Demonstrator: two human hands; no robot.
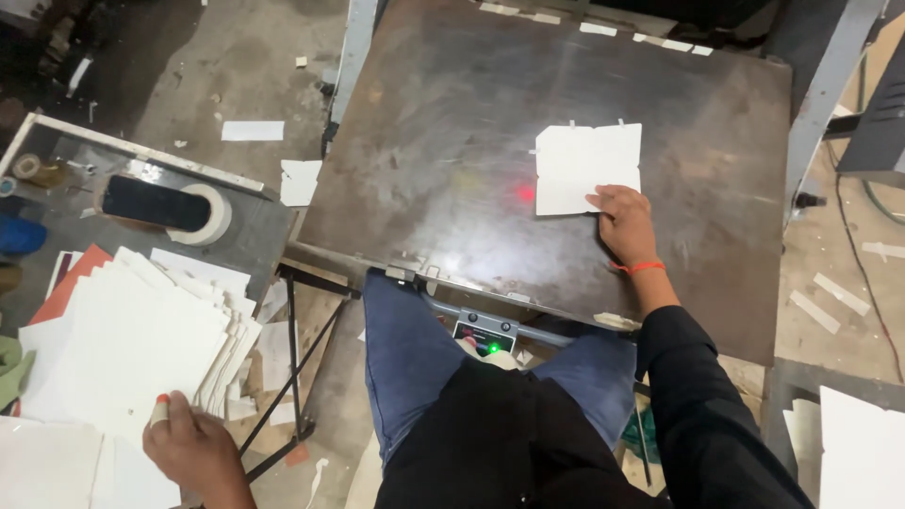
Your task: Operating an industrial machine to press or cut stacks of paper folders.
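My right hand rests on the dark metal plate of a machine, fingers pressing the lower right corner of a white folded card. A red light dot shines on the plate just left of the card. My left hand is low at the left, fingers closed on the near edge of a fanned stack of white sheets on a side table. A red thread circles my right wrist.
A tape roll with a dark object across it sits on the side table. A green lamp glows on the control box under the plate. White paper scraps litter the concrete floor. More white sheets lie at the lower right.
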